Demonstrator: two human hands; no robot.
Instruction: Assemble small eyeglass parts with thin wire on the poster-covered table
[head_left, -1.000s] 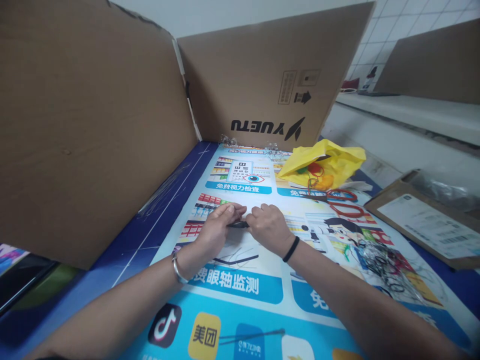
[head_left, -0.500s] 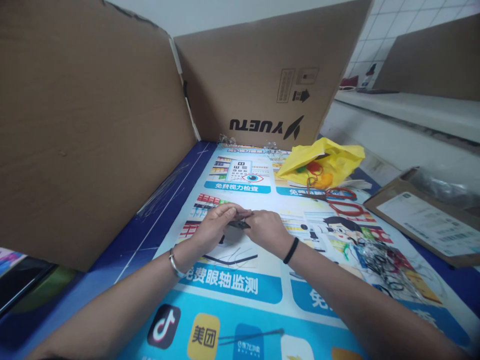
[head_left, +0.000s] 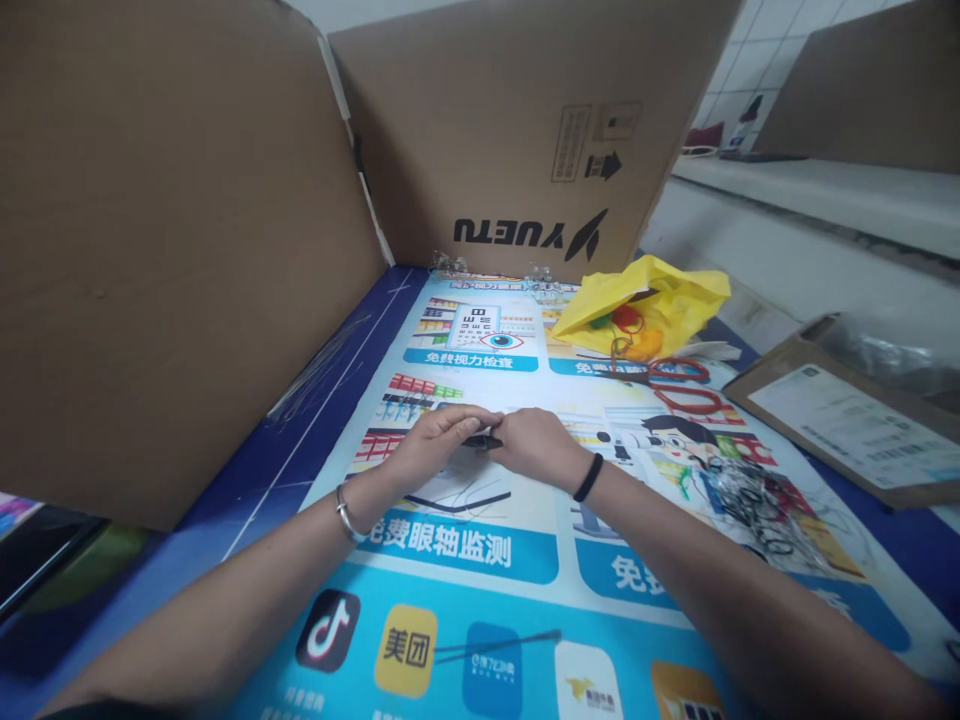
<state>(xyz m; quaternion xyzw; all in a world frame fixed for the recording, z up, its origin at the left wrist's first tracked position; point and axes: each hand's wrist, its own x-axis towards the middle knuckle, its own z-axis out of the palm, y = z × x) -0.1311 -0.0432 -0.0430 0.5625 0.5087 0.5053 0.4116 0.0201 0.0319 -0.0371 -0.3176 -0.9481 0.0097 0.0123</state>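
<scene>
My left hand and my right hand meet over the middle of the printed sheet, fingertips touching. Both are closed on a small dark, thin piece; fingers cover most of it, so its kind is unclear. A dark band is round the right wrist and a silver bracelet round the left. Nearer to me lie thin dark wire-like strands across the sheet. To the right is a tangle of silvery and dark wire.
A yellow bag with red and orange yarn lies at the back right, beside red-handled scissors. Farther right stands an open cardboard box. Tall cardboard panels wall the left and back. Thin strands lie by the left panel.
The view has tilted down slightly, so everything sits higher in the picture. My hands stay together, and less of the dark piece shows between them.
</scene>
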